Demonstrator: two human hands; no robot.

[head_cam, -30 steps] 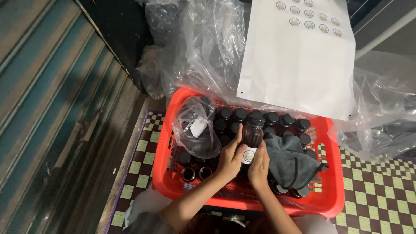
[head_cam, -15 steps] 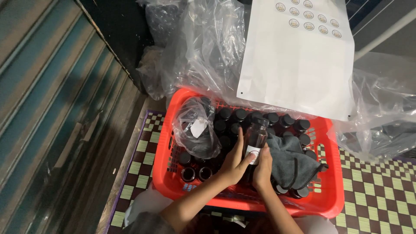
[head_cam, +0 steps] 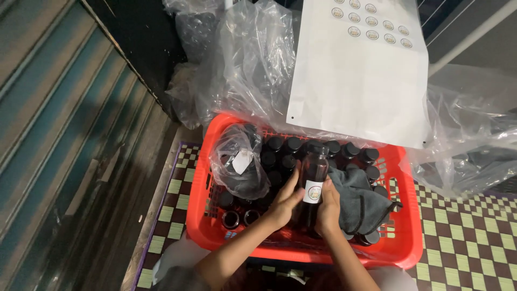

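Both hands on a dark bottle over the red basket

The dark bottle (head_cam: pixel 312 183) stands nearly upright, cap toward twelve o'clock, above the red basket (head_cam: pixel 301 250); left hand (head_cam: pixel 284 200) fingers press its side, right hand (head_cam: pixel 328 207) fingers wrap it, grey cloth (head_cam: pixel 361 199) at three o'clock

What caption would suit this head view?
Both hands, left hand and right hand, hold a dark labelled bottle over a red basket.
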